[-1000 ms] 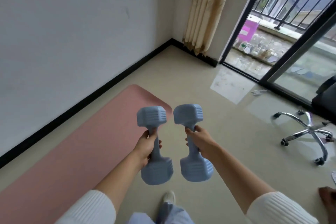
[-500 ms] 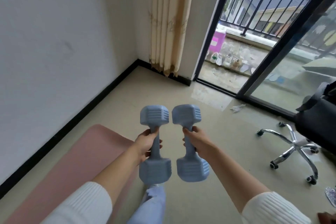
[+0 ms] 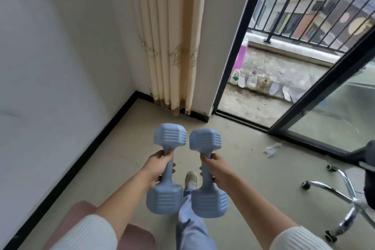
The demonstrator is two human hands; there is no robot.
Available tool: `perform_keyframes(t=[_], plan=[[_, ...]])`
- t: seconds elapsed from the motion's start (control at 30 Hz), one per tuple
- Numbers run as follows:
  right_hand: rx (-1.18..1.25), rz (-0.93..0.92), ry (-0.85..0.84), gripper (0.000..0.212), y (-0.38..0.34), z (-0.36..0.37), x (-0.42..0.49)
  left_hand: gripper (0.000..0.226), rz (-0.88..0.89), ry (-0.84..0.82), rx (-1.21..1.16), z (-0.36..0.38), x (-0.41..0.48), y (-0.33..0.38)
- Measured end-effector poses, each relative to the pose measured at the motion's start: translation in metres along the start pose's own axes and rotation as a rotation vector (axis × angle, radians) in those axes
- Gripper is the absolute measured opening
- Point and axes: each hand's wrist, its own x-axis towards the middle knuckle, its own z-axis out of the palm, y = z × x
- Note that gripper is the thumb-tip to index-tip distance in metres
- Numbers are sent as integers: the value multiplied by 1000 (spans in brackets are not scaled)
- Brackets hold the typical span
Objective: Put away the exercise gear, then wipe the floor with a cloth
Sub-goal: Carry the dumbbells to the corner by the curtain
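Observation:
Two pale blue dumbbells are held upright side by side in front of me, above the floor. My left hand [image 3: 157, 166] grips the handle of the left dumbbell [image 3: 166, 199]. My right hand [image 3: 218, 170] grips the handle of the right dumbbell [image 3: 209, 201]. The end of a pink exercise mat [image 3: 81, 211] lies on the floor at the bottom left, partly hidden by my left arm. No cloth is in view.
A white wall with black skirting runs along the left to a corner with a beige curtain [image 3: 172, 42]. An open sliding door [image 3: 239, 46] leads to a balcony with shoes. An office chair's wheeled base [image 3: 343, 199] stands at right. A scrap of litter [image 3: 272, 149] lies on the beige floor.
I have walked forward toward the corner and the balcony door. The mat has slid back to the bottom left of the view. Both hands keep the dumbbells in the same grip.

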Motion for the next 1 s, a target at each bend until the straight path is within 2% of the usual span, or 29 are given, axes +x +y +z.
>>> perform_keyframes(t=[0.23,0.4,0.63,0.83,1.0], plan=[[56,54,7,11,-82,-8,191,34,-72,23,12,17,197,89],[106,151,54,15,-90,-7,308,33,-123,22,81,25,326,112],[221,315,140,19,-12,13,495,33,-234,4,157,29,526,41],[271,361,190,22,77,26,644,28,-272,-18,269,28,679,-51],[312,385,206,22,119,27,743,31,-272,-70,338,36,774,-91]])
